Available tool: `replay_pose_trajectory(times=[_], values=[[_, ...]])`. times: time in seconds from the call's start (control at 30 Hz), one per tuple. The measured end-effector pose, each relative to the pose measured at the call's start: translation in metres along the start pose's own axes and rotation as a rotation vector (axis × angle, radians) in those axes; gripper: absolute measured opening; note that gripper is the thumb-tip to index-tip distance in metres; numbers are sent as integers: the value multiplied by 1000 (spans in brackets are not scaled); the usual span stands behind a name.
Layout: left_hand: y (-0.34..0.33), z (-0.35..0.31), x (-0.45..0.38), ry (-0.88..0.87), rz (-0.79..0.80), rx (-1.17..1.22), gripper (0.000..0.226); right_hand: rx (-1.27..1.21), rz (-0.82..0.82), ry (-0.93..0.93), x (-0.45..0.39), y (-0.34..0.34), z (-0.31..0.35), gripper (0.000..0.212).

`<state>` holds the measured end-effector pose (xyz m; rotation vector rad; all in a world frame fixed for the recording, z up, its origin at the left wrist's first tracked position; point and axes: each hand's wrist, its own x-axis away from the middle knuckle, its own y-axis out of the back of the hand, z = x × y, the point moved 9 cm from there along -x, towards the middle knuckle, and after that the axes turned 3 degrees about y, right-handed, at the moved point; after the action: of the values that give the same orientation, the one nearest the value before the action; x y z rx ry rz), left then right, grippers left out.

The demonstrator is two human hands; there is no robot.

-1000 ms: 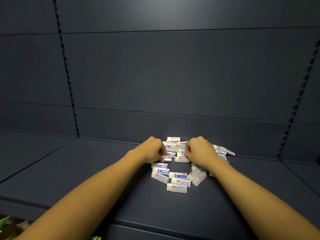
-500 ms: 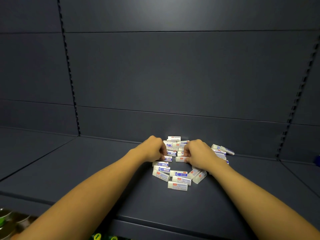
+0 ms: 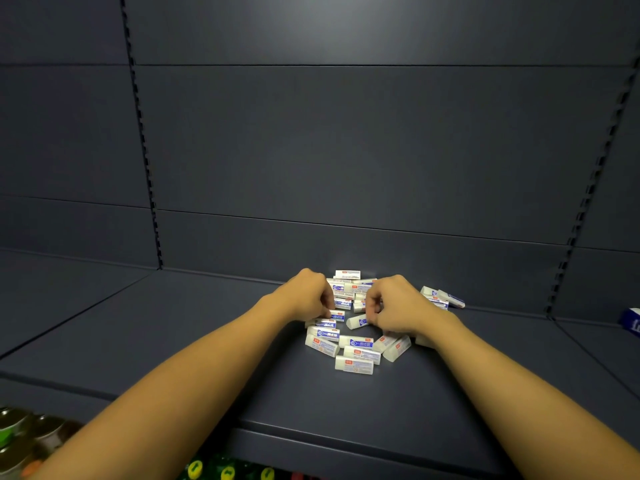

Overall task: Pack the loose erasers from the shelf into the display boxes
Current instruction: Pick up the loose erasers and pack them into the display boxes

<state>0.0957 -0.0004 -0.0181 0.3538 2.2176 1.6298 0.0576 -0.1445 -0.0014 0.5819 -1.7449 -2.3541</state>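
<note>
- The erasers point(image 3: 353, 344) lie in a loose heap on the dark shelf point(image 3: 173, 341), at its far middle, close to the back wall point(image 3: 346, 150). A few more lie a little to the right of the heap point(image 3: 446, 299).
- Both hands are in the heap. The left hand point(image 3: 308, 299) has its fingers curled, and they seem to pinch an eraser at the heap's left side.
- The right hand point(image 3: 398, 306) is curled too, and its fingertips hold a white eraser point(image 3: 356, 322) that lies tilted.
- I judge each eraser as small, light and rather firm, with a smooth paper sleeve that may slip. It is best to take it by the two long sides, on the sleeve.
- Many erasers lie across each other, so lifting one may move its neighbours. Gathering several at once seems possible, but some can fall out of the hand.
- No display box is clearly visible. At the far right edge there is a blue and white object point(image 3: 632, 322); I cannot tell what it is.
- Under the near edge of the shelf, some coloured goods point(image 3: 20, 434) show at the left. They do not stand in the way.
</note>
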Motion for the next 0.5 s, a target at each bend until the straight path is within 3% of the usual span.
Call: replay_pose_trajectory(times=[0.5], values=[[13,2,8,6,-61,49,13,36,69,-38,-8,-13,-5,13]])
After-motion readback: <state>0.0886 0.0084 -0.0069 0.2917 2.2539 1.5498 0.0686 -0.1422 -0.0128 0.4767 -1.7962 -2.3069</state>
